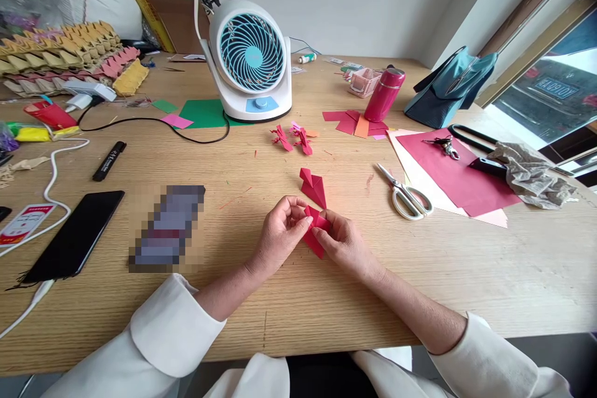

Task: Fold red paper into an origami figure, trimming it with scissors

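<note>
Between my two hands is a piece of folded red paper (314, 245), its pointed lower part hanging toward me. My left hand (283, 230) pinches its left side between thumb and fingers. On the other side, my right hand (346, 241) grips the right edge, thumb on top. Fingers cover part of the folds. Just beyond my fingertips lies a second folded red paper piece (313, 187), flat on the table. Farther back sit two small red origami figures, one on the left (282, 138) and one on the right (303, 141). White-handled scissors (407, 196) rest to the right, blades slightly apart.
A white fan (254, 59) stands at the back, beside green paper (198, 113). Red sheets (459, 168) with keys lie right, near a pink bottle (385, 94) and a blue bag (450, 87). At left are a black phone (77, 236), a marker (109, 161) and cables.
</note>
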A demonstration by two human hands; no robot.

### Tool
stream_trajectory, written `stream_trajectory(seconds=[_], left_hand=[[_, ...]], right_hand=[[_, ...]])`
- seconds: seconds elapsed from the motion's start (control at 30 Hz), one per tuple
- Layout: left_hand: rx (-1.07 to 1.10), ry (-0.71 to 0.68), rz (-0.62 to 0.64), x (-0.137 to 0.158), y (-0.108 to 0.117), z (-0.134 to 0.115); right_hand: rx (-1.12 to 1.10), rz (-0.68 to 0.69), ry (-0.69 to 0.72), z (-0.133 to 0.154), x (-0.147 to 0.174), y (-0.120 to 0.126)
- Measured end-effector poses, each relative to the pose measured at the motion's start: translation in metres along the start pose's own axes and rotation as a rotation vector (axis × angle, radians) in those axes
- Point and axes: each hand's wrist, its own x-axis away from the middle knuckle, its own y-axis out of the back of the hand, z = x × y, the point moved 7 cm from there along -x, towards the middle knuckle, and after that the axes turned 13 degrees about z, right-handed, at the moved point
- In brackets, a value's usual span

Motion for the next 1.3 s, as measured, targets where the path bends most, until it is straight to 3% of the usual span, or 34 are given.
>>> stream_trajectory(seconds=[0.23,0.53,0.8,1.0,1.17,1.3], left_hand=[[-0.061,-0.03,-0.014,0.0,0.005,-0.007],[-0.272,-0.193,-0.025,0.003,0.009,-0.02],[-0.226,-0.082,0.06,-0.001,0.005,-0.009],[-0.068,-0.005,0.062,-0.004,0.006,-0.002],[-0.096,-0.001,0.145,-0.007,0.006,-0.002],[-0.304,-0.123,0.191,-0.008,0.006,-0.012]], right_hand=[[0.05,0.004,0.013,0.0,0.0,-0.001],[-0.015,0.026,0.032,0.001,0.0,-0.002],[0.027,0.0,0.002,0.001,0.001,0.001],[-0.035,-0.033,0.015,0.001,0.0,0.009],[0.114,-0.008,0.011,0.007,0.002,0.014],[0.256,0.044,0.036,0.013,0.004,0.019]])
